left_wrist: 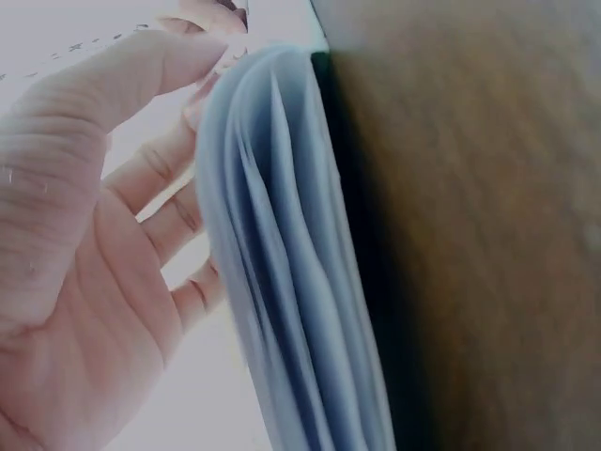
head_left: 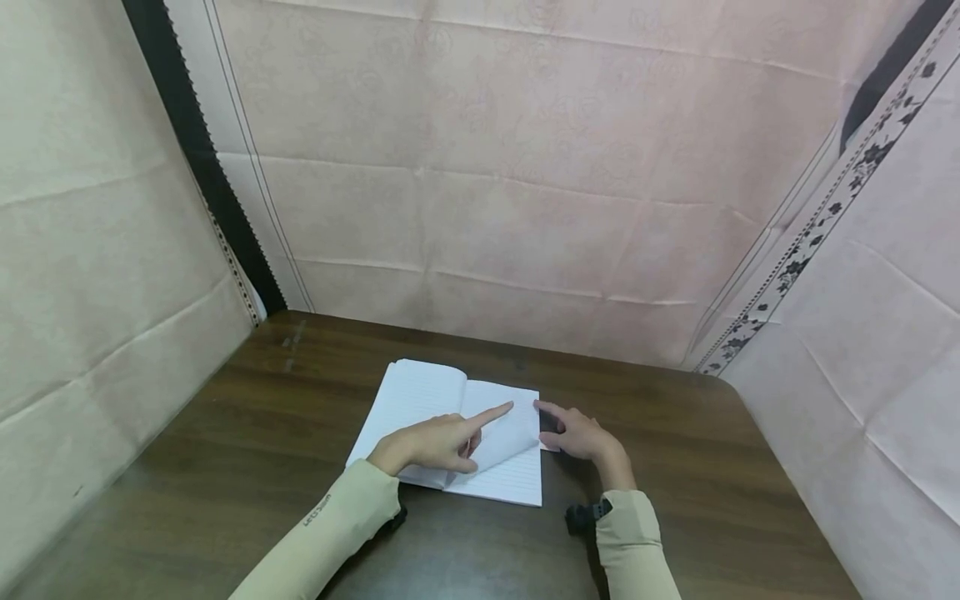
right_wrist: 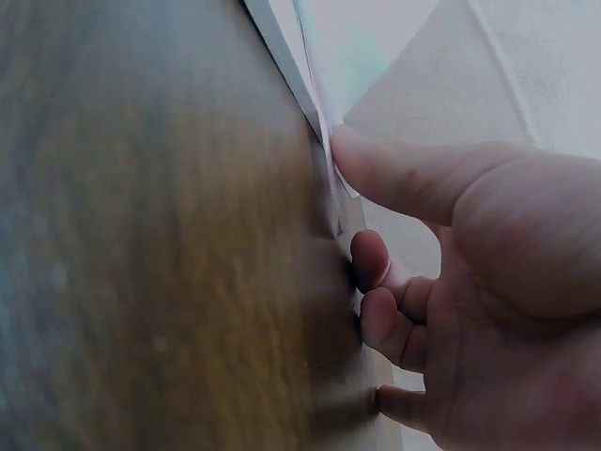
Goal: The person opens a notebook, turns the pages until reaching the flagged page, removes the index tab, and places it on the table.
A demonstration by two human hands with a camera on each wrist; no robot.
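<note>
An open notebook (head_left: 416,392) with white lined pages lies on the table. My left hand (head_left: 438,442) is over its middle, index finger stretched across the right page (head_left: 498,487) and the other fingers bent. A loose leaf (head_left: 498,437) rises on that page beside the hand. In the left wrist view, the bowed page edges (left_wrist: 282,216) stand close to the thumb and fingers. My right hand (head_left: 581,437) is at the notebook's right edge, index finger reaching toward the upper corner. Its thumb (right_wrist: 394,174) touches the paper edge in the right wrist view; the index finger is hidden there.
A small pale paper corner (head_left: 552,448) sticks out past the notebook's right side, under the right hand. The brown wooden table (head_left: 705,483) extends around the notebook. Pale cloth hangings (head_left: 517,192) enclose its back and sides.
</note>
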